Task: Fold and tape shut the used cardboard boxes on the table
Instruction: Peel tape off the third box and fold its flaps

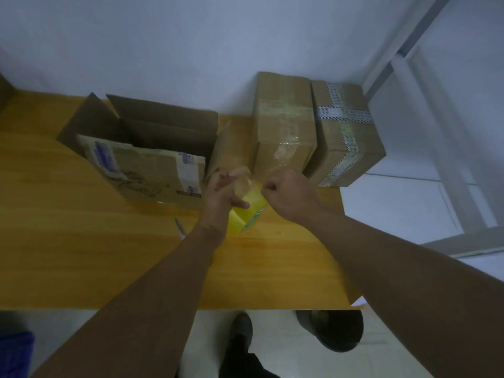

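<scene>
Yellow bench (81,255) against a white wall (163,36), open box (141,148) at 10 o'clock, taped boxes (283,124) at 1. Dead centre, the left hand (218,195) grip wraps the tape roll (248,211); the right hand (286,195) pinches, I think, its clear strip (245,178).

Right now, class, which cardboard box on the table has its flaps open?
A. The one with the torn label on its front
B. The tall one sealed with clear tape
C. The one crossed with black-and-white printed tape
A: the box with the torn label has its flaps up and its inside showing, while the tall box and the printed-tape box are both taped shut.
</scene>
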